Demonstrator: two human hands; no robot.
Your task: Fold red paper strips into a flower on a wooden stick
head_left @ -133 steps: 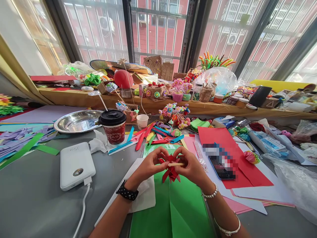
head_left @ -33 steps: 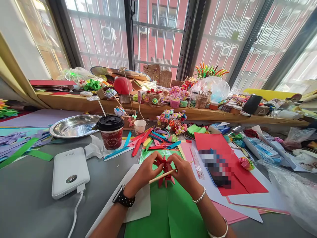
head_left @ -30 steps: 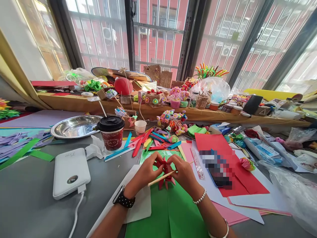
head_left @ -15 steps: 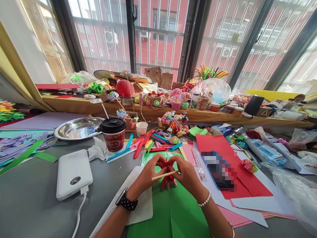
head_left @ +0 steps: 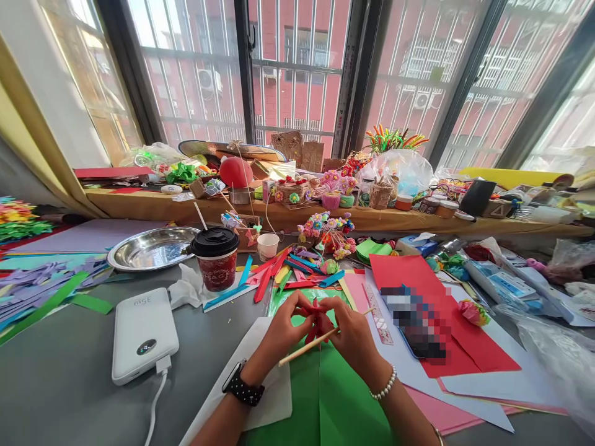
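Between my fingertips is a red folded-paper flower (head_left: 320, 322) with pointed petals, partly covered by the fingers. My left hand (head_left: 289, 328) pinches its left side, thumb and forefinger curled in. On the other side, my right hand (head_left: 357, 333) holds the flower's edge and also grips a thin wooden stick (head_left: 301, 352), which slants down to the left in front of the petals. Both hands hover over a green paper sheet (head_left: 346, 396). A white sheet (head_left: 274, 399) lies under my left wrist.
On the left stand a white power bank (head_left: 144, 334) with a cable, a lidded drink cup (head_left: 216, 266) and a steel plate (head_left: 149, 263). Coloured paper strips (head_left: 267, 275) lie behind my hands. To the right are red paper (head_left: 483, 347), a phone (head_left: 416, 325) and a paper flower bud (head_left: 473, 311).
The stick now tilts more steeply, its left end lower. The red flower has turned between my fingers, and fewer of its lower petals show. The camera view has shifted slightly.
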